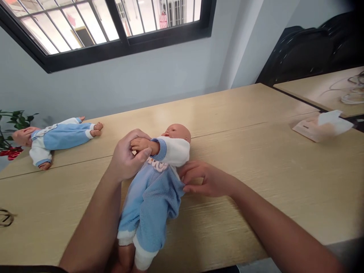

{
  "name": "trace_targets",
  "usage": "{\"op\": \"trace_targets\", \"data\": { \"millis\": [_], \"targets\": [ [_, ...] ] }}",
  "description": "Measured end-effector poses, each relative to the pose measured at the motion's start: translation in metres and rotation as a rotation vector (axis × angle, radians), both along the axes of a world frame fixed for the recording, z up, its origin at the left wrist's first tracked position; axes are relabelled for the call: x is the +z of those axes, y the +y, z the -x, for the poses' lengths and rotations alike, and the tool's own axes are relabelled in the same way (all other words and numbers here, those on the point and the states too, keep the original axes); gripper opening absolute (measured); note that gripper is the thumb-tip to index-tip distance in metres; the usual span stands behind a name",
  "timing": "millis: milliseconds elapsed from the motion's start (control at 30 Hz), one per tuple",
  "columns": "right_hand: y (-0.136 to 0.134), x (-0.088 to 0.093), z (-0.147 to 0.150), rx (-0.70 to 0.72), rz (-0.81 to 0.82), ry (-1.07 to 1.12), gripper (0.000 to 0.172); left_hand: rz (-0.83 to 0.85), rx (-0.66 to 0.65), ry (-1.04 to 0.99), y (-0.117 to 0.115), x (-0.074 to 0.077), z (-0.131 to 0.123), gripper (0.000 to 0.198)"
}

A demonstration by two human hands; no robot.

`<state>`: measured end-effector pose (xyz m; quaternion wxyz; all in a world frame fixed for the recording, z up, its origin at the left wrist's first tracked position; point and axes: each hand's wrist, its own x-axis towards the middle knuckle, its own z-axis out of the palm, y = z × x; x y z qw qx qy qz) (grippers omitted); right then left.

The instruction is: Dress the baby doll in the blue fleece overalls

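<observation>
Both hands are on the doll (155,185), which lies at the near middle of the surface (256,170), head away from me, face turned to my left, legs running to the near edge. My left hand (125,157) is wrapped around the doll's hand (140,144) and holds that arm raised across the chest; gripped at its end like this, the arm stands clear of the body and the white sleeve (176,151) is drawn straight. My right hand (203,179) rests on the surface at the doll's other side, thumb and fingertips pinched on a fold of the blue suit (153,197) near the waist, which I judge pins the fleece and steadies the body against the pull on the arm. So the two hands are apart, one on each side, each clamped on its own hold. The surface is pale wood grain with a seam running across it. A second doll (57,138) in the same outfit lies far left near a plant (13,125), and a tissue box (318,127) sits far right. Beyond a gap, another table (313,93) carries cables (352,94), with black chairs (309,49) behind it. A grey wall (170,72) and a barred window (113,22) close the room.
</observation>
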<state>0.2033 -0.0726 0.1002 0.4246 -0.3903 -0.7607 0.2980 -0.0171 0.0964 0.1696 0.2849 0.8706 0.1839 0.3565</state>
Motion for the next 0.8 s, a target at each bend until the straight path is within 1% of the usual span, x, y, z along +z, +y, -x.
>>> {"op": "trace_targets", "data": {
  "millis": [100,200,300,367,433,567,700,800],
  "targets": [
    [-0.003,0.004,0.007,-0.082,-0.244,-0.113,0.01,0.006,-0.042,-0.024,0.002,-0.001,0.0,0.019],
    [-0.004,0.003,0.012,-0.147,-0.408,-0.264,0.008,0.018,-0.064,-0.04,0.003,-0.002,0.0,0.018],
    [-0.004,-0.002,0.014,-0.195,-0.456,-0.445,0.011,0.022,-0.067,-0.027,0.003,-0.002,0.0,0.017],
    [-0.003,-0.004,0.013,-0.224,-0.457,-0.505,0.015,0.02,-0.072,-0.013,0.003,-0.002,0.0,0.017],
    [-0.003,-0.006,0.012,-0.252,-0.501,-0.471,0.013,0.017,-0.068,-0.017,0.004,-0.002,0.001,0.017],
    [-0.002,-0.012,0.012,-0.327,-0.651,-0.335,0.006,0.018,-0.045,-0.056,0.005,-0.001,0.002,0.017],
    [-0.001,-0.02,0.017,-0.333,-0.663,-0.266,0.007,0.036,-0.038,-0.064,0.006,-0.001,0.003,0.017],
    [0.0,-0.023,0.021,-0.366,-0.686,-0.214,0.008,0.044,-0.039,-0.061,0.007,-0.002,0.003,0.017]
  ]
}}
